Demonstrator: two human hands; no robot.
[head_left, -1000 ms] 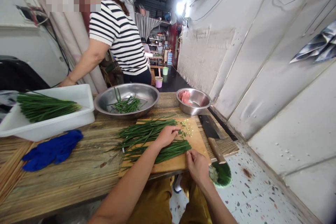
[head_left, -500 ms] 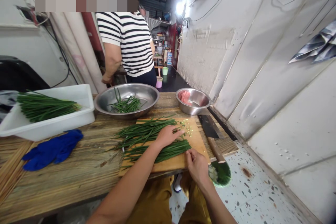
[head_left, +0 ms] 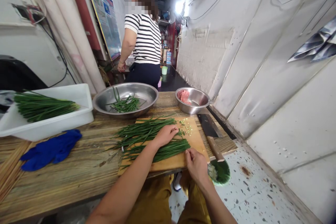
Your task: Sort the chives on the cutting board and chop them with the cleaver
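Note:
My left hand (head_left: 166, 134) lies with curled fingers on a pile of long green chives (head_left: 143, 136) spread across a wooden cutting board (head_left: 195, 140). My right hand (head_left: 196, 164) is closed at the board's near edge, its fingertips touching the ends of the nearest chives. A few chopped bits (head_left: 187, 127) lie at the board's far right. A cleaver (head_left: 210, 133) with a wooden handle rests on the table just right of the board, untouched.
A large steel bowl (head_left: 147, 92) holds some chives; a smaller one (head_left: 201, 96) holds pink meat. A white tray (head_left: 81, 94) with chives and blue gloves (head_left: 52, 148) sit at left. A green bowl (head_left: 223, 173) is below the table edge. A person in a striped shirt (head_left: 145, 42) stands beyond.
The person in the striped shirt has stepped back from the table and turned away. My hands have stayed nearly still on the chives.

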